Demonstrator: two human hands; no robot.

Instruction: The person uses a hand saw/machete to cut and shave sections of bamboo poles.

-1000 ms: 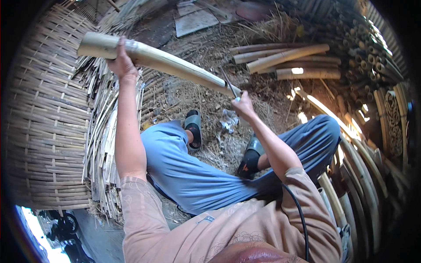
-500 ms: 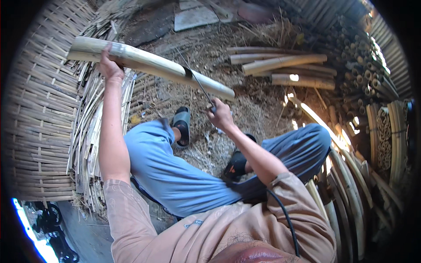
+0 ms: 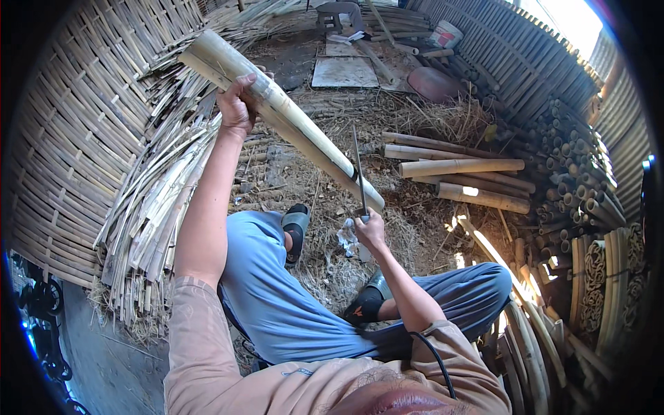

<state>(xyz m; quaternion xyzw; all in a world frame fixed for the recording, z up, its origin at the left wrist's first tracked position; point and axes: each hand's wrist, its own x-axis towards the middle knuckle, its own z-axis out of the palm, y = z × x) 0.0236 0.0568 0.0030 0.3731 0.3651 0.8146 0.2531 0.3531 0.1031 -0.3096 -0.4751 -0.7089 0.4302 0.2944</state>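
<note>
My left hand [image 3: 237, 104] is wrapped round the upper part of a thick, pale bamboo pole [image 3: 297, 124], which slants down from upper left toward the middle. My right hand [image 3: 371, 227] grips the handle of a knife [image 3: 358, 162] with a long, narrow blade that points away from me. The blade crosses the pole near its lower end, beside a dark mark. Whether its edge has gone into the bamboo I cannot tell. Below the pole are my bent legs in blue trousers [image 3: 277, 290] and my sandals.
Bamboo lengths [image 3: 463, 167] lie stacked beyond my right hand. Long split strips [image 3: 155, 214] are heaped along the woven wall [image 3: 76, 138] at left. Bundled bamboo [image 3: 602, 277] stands at right. Farther off are a flat board [image 3: 346, 72], a bucket [image 3: 446, 34] and part of another person [image 3: 339, 12].
The pole has tilted more steeply, its lower end coming down toward me. My right hand has moved right and down with the knife, whose blade now points nearly straight away. The view has shifted.
</note>
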